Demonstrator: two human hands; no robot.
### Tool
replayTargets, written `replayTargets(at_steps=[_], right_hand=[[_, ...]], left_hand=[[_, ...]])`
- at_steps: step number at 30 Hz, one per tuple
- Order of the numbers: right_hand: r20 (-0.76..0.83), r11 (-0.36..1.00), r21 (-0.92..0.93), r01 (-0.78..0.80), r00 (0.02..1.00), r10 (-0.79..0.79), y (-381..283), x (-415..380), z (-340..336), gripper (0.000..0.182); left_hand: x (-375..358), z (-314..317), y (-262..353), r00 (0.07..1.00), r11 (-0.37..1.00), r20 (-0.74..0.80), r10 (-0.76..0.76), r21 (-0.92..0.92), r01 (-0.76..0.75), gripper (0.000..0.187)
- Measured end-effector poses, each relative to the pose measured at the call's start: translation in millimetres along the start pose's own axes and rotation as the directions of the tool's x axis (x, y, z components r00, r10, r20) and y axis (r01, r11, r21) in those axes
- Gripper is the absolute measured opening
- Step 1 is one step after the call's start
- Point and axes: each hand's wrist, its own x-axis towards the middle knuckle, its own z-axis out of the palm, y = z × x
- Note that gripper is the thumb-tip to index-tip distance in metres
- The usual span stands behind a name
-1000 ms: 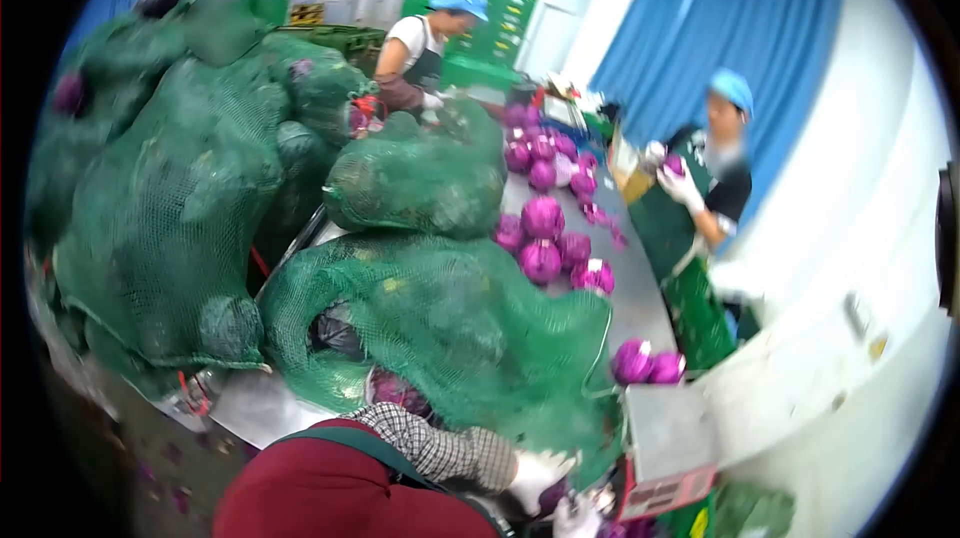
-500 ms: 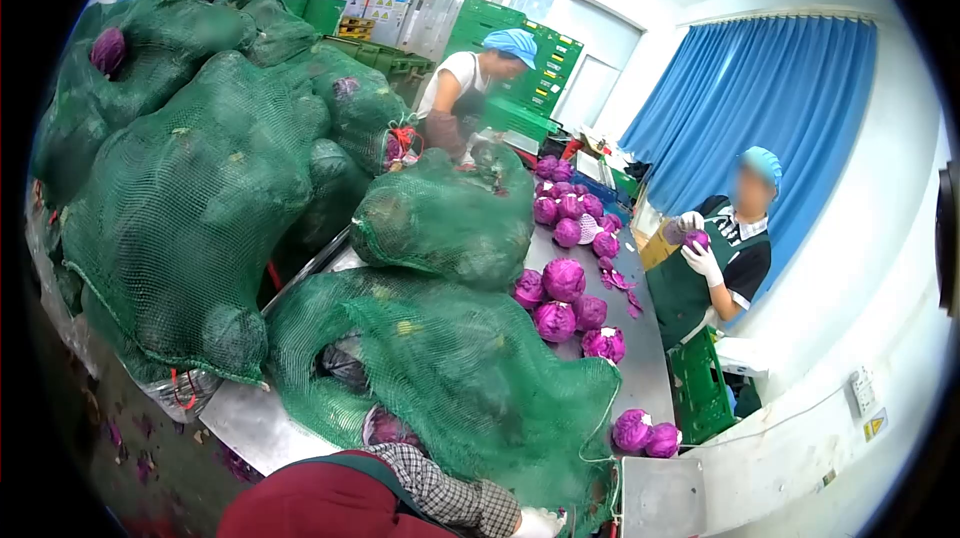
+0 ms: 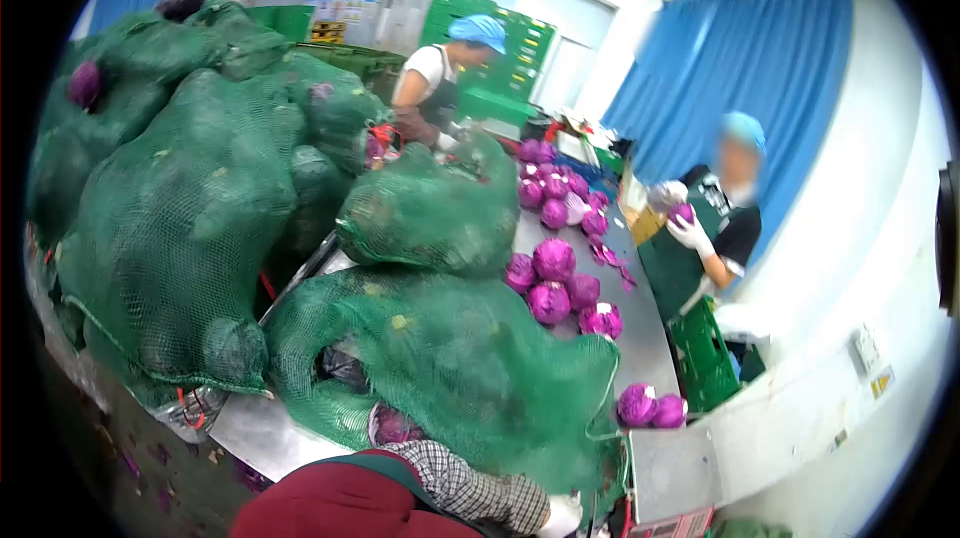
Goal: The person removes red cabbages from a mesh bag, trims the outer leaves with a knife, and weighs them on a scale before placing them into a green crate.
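Observation:
My left hand (image 3: 562,516), in a white glove, shows at the bottom edge, with its fingers mostly cut off by the frame. A checkered sleeve (image 3: 470,486) runs to it from the left. Beside the hand is the lower edge of a green mesh sack (image 3: 470,368), draped over the metal table (image 3: 645,343). A thin dark upright edge stands just right of the fingers; whether the hand holds it, I cannot tell. Through an opening in the sack a purple cabbage (image 3: 395,425) shows. My right hand is out of view.
More full mesh sacks (image 3: 190,208) are piled at the left. Loose red cabbages (image 3: 553,260) lie along the table. A person in a blue cap (image 3: 477,31) works at the far end; another (image 3: 738,188) at the right holds a cabbage. A green crate (image 3: 705,356) stands by the table.
The view has tilted and shifted a little. My gloved hand sits slightly farther right and higher in the picture, still by the sack's edge. The person at the right still holds the cabbage.

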Motion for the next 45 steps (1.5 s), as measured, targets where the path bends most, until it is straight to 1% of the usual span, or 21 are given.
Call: replayTargets(at_steps=[1, 2, 3, 4, 6, 8, 9, 15, 18, 23, 26, 28, 30, 31, 32, 33, 35, 37, 40, 42, 45], right_hand=[[0.011, 0.99, -0.123, 0.064, 0.998, -0.063, 23.8, -7.0, 3.5, 0.01], [0.167, 0.694, -0.628, 0.351, 0.932, -0.321, -36.0, 11.4, -8.8, 0.015], [0.236, 0.616, -0.699, 0.364, 0.93, -0.281, -39.9, 8.5, -12.2, 0.019], [0.064, 0.866, -0.471, 0.171, 0.985, -0.159, -8.2, 6.0, -2.8, 0.017], [-0.004, 0.916, -0.4, 0.03, 0.999, -0.034, -32.3, 3.5, -2.7, 0.017], [-0.035, 0.934, -0.34, -0.109, 0.994, 0.103, -56.7, 7.1, -1.2, 0.01], [-0.052, 0.934, -0.315, -0.169, 0.986, 0.161, -64.6, 9.2, 0.7, 0.007], [-0.227, 0.865, -0.329, -0.378, 0.921, 0.316, -41.5, -11.3, 14.9, 0.016], [-0.349, 0.863, -0.193, -0.467, 0.855, 0.384, -23.6, -24.4, 25.5, 0.017], [-0.473, 0.81, -0.226, -0.542, 0.787, 0.395, -40.2, -36.0, 16.0, 0.015], [-0.708, 0.721, -0.276, -0.636, 0.642, 0.295, -3.0, -71.6, -21.3, 0.018], [-0.682, 0.535, -0.188, -0.824, 0.501, 0.533, -16.9, -96.6, -66.6, 0.021], [-0.694, 0.502, -0.33, -0.8, 0.566, 0.445, -26.6, -116.3, -79.2, 0.027], [-0.683, 0.615, -0.242, -0.75, 0.582, 0.442, -30.9, -116.9, -75.2, 0.032], [-0.752, 0.784, -0.029, -0.62, 0.531, 0.392, -2.9, -125.7, -55.1, 0.031], [-0.605, 0.74, 0.333, -0.585, 0.469, 0.643, -27.8, -106.0, -42.7, 0.028], [-0.291, 0.595, 0.525, -0.609, 0.528, 0.798, -87.4, -58.0, -17.7, 0.027], [-0.154, 0.62, 0.58, -0.529, 0.676, 0.721, -72.1, -48.1, 23.9, 0.034], [-0.136, 0.6, 0.582, -0.549, 0.662, 0.737, -58.1, -26.6, 67.6, 0.049], [-0.232, 0.72, 0.469, -0.511, 0.715, 0.659, -47.3, -22.7, 83.8, 0.05], [-0.232, 0.797, 0.366, -0.481, 0.782, 0.579, -49.3, -18.6, 82.0, 0.024]], left_hand=[[2.7, 4.5, -3.1, 0.999, 0.999, -0.028, 0.038, -0.003, -0.038, 0.04], [12.8, 17.4, -11.1, 0.999, 0.995, 0.03, 0.036, -0.091, -0.033, 0.095], [-2.0, 15.0, -1.2, 0.982, 0.994, -0.185, -0.039, -0.103, 0.02, 0.086], [-8.1, 12.3, 2.2, 0.974, 0.998, -0.219, -0.052, -0.045, 0.043, 0.069], [-0.4, 37.4, -10.2, 0.912, 0.993, -0.408, 0.045, -0.081, -0.085, 0.062], [-13.5, 8.1, -0.8, 0.98, 0.998, -0.198, -0.027, -0.066, 0.014, 0.066], [-6.5, 26.4, -6.0, 0.97, 0.992, -0.238, -0.047, -0.125, 0.017, 0.072], [-34.3, 5.4, -4.6, 1.0, 0.999, 0.017, 0.0, -0.049, 0.001, 0.114], [-43.2, 19.6, -22.6, 0.976, 0.978, -0.066, 0.206, -0.014, -0.207, 0.115], [-48.3, 6.7, -17.3, 0.977, 0.979, 0.084, 0.198, 0.031, -0.201, 0.112], [-52.4, 5.7, -22.6, 0.969, 0.971, 0.101, 0.227, 0.046, -0.233, 0.112], [-58.1, -9.1, -30.8, 0.982, 0.991, 0.134, 0.131, -0.016, -0.131, 0.112], [-46.0, 14.4, -79.5, 0.978, 0.96, 0.026, 0.207, -0.2, -0.198, 0.113], [-47.8, -20.8, -65.6, 0.979, 0.935, 0.131, 0.156, -0.34, -0.104, 0.114], [-34.4, -0.3, -91.6, 0.985, 0.898, 0.154, 0.084, -0.439, -0.008, 0.112], [-30.6, -8.1, -91.7, 0.975, 0.825, 0.221, 0.014, -0.553, 0.114, 0.112], [-27.1, -21.6, -87.3, 0.952, 0.72, 0.304, -0.026, -0.656, 0.228, 0.113], [-25.3, -31.5, -83.1, 0.948, 0.704, 0.318, 0.011, -0.675, 0.219, 0.114], [-24.7, -13.1, -93.7, 0.961, 0.837, 0.265, -0.084, -0.504, 0.212, 0.118], [-31.4, -18.9, -94.8, 0.951, 0.723, 0.306, -0.051, -0.645, 0.246, 0.111], [-37.2, -9.2, -111.4, 0.941, 0.626, 0.336, -0.049, -0.723, 0.291, 0.102]])
